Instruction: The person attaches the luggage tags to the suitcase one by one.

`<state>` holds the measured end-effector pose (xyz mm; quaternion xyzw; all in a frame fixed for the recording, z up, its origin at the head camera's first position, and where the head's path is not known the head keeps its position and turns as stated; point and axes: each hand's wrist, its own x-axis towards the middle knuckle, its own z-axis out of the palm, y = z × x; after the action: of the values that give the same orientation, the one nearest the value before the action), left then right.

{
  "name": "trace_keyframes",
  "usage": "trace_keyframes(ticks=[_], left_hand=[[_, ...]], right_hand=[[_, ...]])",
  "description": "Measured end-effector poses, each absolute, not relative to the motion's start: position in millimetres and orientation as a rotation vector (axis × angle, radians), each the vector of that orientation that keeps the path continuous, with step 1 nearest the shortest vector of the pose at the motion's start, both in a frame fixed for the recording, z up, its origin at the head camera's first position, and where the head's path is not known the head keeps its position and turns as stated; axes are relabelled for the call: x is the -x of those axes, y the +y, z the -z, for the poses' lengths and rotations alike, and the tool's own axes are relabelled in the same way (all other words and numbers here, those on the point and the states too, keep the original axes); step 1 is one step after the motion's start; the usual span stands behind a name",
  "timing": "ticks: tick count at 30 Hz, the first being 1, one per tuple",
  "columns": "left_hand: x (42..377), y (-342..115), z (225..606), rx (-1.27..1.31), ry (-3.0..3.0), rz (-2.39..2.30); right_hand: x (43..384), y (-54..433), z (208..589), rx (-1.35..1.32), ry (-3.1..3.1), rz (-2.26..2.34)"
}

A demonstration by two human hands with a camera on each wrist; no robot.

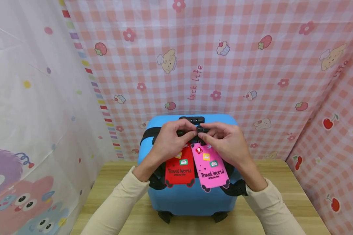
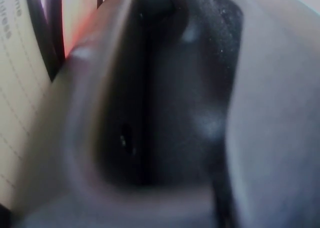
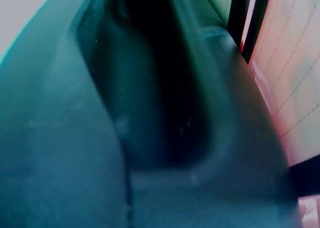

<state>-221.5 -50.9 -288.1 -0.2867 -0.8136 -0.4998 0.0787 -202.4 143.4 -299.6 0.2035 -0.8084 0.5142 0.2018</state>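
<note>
Upright in the head view stands a blue suitcase [image 1: 194, 200] with a black handle and black wheels. Two luggage tags, one red [image 1: 179, 178] and one pink [image 1: 212, 174], both printed "Travel World", hang over its front. My left hand [image 1: 174, 138] is at the handle, thumb and fingertips pinching a small black strap. From the other side my right hand [image 1: 227, 142] pinches the black strap [image 1: 200, 128] above the pink tag. The strap's ends are mostly hidden by fingers. Both wrist views show a blurred dark handle recess [image 2: 185, 112] close up, with lined tag backs [image 3: 295, 87] beside it.
A black band [image 1: 150, 132] crosses the suitcase, and a black combination lock [image 1: 192, 119] sits on its top. Beneath it is a wooden table [image 1: 114, 182]. Patterned cloth walls [image 1: 238, 71] stand close behind and on both sides.
</note>
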Motion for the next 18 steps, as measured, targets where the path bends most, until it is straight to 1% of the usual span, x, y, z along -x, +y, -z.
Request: trace_keyframes(ticks=[5,11,18], left_hand=[[221.4,-52.0,287.9,0.836,-2.423,1.56],[222.3,-53.8,288.2,0.872,-2.379,1.67],[222.2,-53.9,288.8,0.89,-2.37,1.584]], right_hand=[[203.4,143.2,298.0,-0.546,-2.278,-1.432],[204.2,143.2,296.7,-0.542,-2.285,-1.437],[204.1,142.5,298.4,-0.545,-2.272,-1.367]])
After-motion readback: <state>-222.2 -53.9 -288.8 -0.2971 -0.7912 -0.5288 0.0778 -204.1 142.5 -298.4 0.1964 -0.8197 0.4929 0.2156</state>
